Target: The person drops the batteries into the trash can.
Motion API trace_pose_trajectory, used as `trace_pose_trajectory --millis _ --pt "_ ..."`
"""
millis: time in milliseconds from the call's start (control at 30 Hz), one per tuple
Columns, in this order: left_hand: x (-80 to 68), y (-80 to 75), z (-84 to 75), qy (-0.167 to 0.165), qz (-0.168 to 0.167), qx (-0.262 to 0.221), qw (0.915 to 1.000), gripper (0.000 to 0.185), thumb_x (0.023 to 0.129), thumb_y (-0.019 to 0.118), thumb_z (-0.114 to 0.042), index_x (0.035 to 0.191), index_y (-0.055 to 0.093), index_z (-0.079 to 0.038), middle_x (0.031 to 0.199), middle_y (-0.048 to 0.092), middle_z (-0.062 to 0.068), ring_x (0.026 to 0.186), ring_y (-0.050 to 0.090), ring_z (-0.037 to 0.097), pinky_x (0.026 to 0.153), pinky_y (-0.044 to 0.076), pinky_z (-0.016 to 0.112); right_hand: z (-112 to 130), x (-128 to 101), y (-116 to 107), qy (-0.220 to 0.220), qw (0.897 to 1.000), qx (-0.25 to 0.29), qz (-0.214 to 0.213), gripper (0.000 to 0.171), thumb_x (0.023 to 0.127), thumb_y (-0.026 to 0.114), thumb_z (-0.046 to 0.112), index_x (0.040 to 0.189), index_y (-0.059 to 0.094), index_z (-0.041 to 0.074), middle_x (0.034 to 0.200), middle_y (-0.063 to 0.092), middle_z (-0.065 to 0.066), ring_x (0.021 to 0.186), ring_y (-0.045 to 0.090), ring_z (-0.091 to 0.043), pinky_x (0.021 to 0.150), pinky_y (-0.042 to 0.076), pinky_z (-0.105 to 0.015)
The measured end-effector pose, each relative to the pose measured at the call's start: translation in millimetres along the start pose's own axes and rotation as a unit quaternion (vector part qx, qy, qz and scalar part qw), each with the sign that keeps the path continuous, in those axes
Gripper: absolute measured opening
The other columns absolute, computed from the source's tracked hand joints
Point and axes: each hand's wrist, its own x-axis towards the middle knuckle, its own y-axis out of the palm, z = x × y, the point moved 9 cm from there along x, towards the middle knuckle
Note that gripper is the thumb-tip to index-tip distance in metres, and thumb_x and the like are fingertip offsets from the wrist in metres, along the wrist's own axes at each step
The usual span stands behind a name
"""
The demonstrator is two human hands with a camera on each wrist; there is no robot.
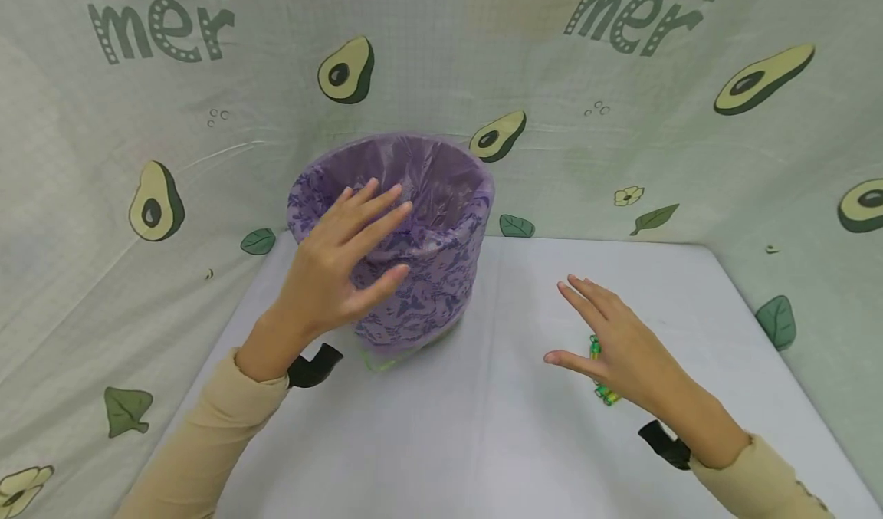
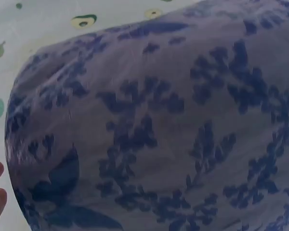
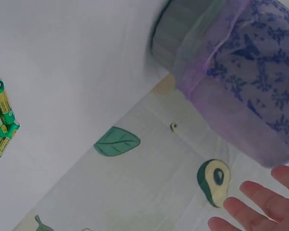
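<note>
A round bin (image 1: 428, 297) with a blue floral pattern, lined with a thin purple plastic bag (image 1: 441, 166), stands at the back left of the table. My left hand (image 1: 338, 258), fingers spread, hovers in front of the bin and overlaps its rim in the head view. The bin's patterned side (image 2: 159, 120) fills most of the left wrist view. Over the right part of the table, my right hand (image 1: 614, 343) is held with fingers extended and thumb apart, holding nothing. Several green and yellow batteries (image 3: 2, 110) lie in a small pile beneath it, partly hidden by that hand in the head view.
A white table (image 1: 441, 442) lies under everything. Behind and beside it hangs a pale cloth (image 1: 428, 59) printed with avocados, leaves and lettering. A black strap (image 1: 315, 366) sits at the left wrist and another black strap (image 1: 665, 444) at the right.
</note>
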Motion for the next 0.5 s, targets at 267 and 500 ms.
trace_pose_trajectory --millis 267,500 --pt "-7.6 -23.4 43.7 -0.082 -0.054 -0.019 0.995 0.048 0.091 0.053 -0.042 0.123 0.061 -0.007 0.131 0.055 0.013 0.131 0.042 0.03 0.111 0.027 0.045 -19.7 -2.7 3.4 0.046 0.998 0.034 0.014 0.08 0.075 0.073 0.045 0.139 0.042 0.006 0.139 0.043 -0.016 0.126 0.04 -0.036 0.093 0.041 -0.057" --pt "-22.8 -35.4 87.2 -0.185 -0.076 -0.011 0.9798 0.035 0.086 0.062 -0.011 0.121 0.063 -0.007 0.129 0.057 0.009 0.127 0.047 0.025 0.106 0.037 0.038 -36.4 -8.0 5.7 0.076 0.995 0.057 0.01 0.073 0.078 0.072 0.039 0.136 0.044 0.004 0.134 0.047 -0.018 0.123 0.041 -0.037 0.094 0.039 -0.058"
